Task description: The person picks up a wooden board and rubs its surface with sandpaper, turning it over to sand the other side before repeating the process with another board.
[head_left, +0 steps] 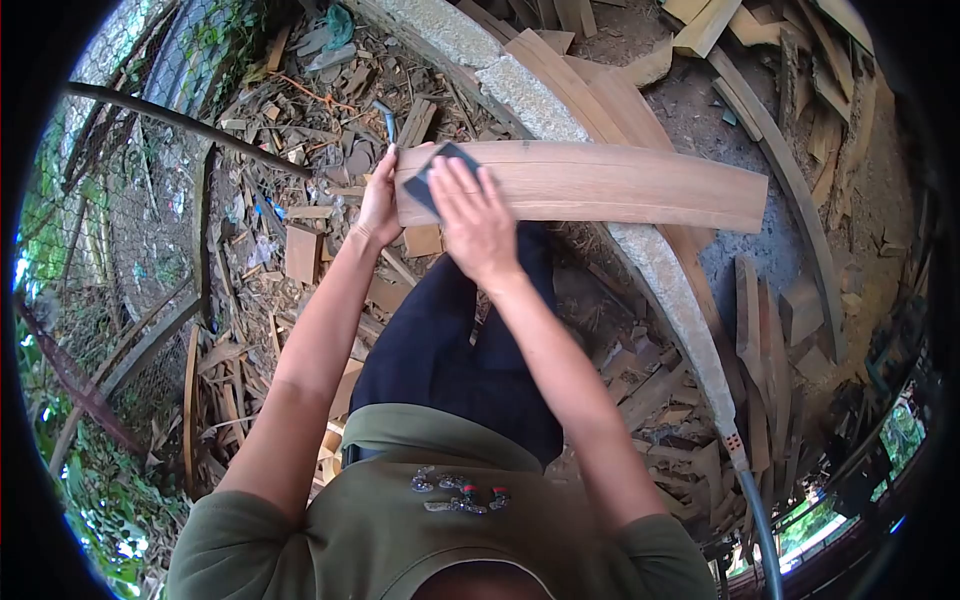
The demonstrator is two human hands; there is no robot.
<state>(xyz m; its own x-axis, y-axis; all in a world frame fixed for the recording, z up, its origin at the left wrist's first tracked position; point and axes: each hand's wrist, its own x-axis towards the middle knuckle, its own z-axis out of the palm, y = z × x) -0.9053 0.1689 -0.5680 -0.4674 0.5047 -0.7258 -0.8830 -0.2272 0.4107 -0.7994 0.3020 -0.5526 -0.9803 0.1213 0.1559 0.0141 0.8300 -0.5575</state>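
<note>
Wooden board (640,190): one, long, slightly curved, held in front of the body. Long axis runs left to right; most of its length extends rightward beyond both hands.
Left hand (379,205): pinching the board's left end; fingers beneath hidden.
Right hand (478,225): laid flat, fingers slightly spread, over a dark sheet (418,187) on the upper face near that same end; nearer the board's middle than the left hand.
Concrete curb (665,270): crosses below the board; contact cannot be told.
Wood offcuts (303,252): scattered around.
Obscured: the board's underside, part of the sheet; right fingertips blurred.
</note>
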